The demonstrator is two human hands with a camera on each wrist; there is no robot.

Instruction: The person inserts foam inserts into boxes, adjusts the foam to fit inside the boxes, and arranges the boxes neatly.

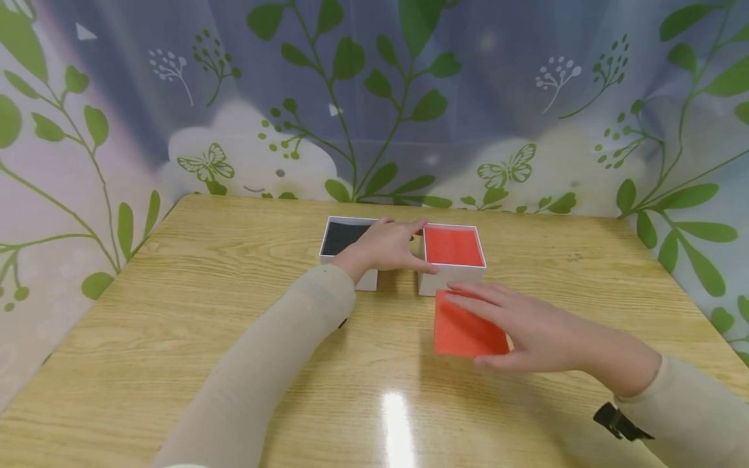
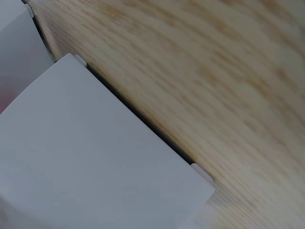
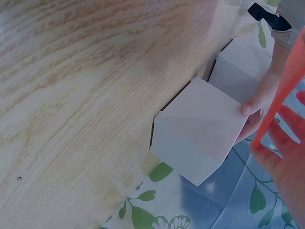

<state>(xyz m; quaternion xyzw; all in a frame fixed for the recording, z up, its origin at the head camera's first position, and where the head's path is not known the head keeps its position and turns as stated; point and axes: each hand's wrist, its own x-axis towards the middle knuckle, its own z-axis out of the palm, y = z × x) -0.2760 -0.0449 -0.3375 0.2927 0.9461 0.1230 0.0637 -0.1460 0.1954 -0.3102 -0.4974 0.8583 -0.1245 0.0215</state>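
Note:
Two white boxes stand side by side. The right white box (image 1: 449,279) contains red sheets (image 1: 454,246); the left white box (image 1: 367,280) contains black sheets (image 1: 345,238). My left hand (image 1: 386,246) reaches over the left box and grips the right box's left side, thumb at the front corner, a finger at the back. In front of that box, my right hand (image 1: 529,328) holds a thin red square sheet (image 1: 464,333) above the table, thumb at its lower edge. This sheet (image 3: 285,83) appears nearly edge-on in the right wrist view. A white box wall (image 2: 95,143) fills much of the left wrist view.
The boxes stand near the back of a wood-grain table (image 1: 193,279). Behind it hangs a curtain (image 1: 497,97) printed with leaves and butterflies. A black strap (image 1: 619,422) shows at the right sleeve.

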